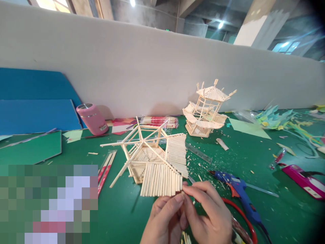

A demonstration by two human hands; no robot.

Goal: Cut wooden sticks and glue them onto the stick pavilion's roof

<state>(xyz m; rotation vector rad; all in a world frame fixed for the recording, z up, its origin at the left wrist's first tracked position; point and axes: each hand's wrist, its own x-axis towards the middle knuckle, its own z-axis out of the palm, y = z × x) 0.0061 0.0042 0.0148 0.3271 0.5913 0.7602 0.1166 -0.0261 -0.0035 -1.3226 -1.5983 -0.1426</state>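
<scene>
The left hand (165, 218) and the right hand (209, 213) meet at the bottom middle of the view, fingertips pinched together at the lower right corner of the pale wooden-stick roof model (154, 159). What they pinch there looks like a single thin stick at the model's edge, though it is too small to tell for sure.

That roof model lies on the green cutting mat (254, 203), just above the hands, a fan of glued sticks with bare ribs poking out to the left. Behind everything runs a long grey partition wall (152, 67). Blue sheets of board (35, 108) lean against it at the far left. To the right of the roof model, near the wall, stands a finished two-tiered pavilion of wooden sticks (205, 110). A pink cylindrical flask with a metal top (91, 118) lies tilted by the blue boards. The blue hot-glue gun (237, 189) rests on the mat just right of the hands, a red ring-shaped cord (243, 217) curling under the right wrist. A magenta flat tool (304, 181) sits at the far right. A clear plastic ruler (199, 154) lies between the roof model and the glue gun. Packs of red-wrapped chopsticks (158, 121) lie behind the model, more (106, 167) at its left.
</scene>
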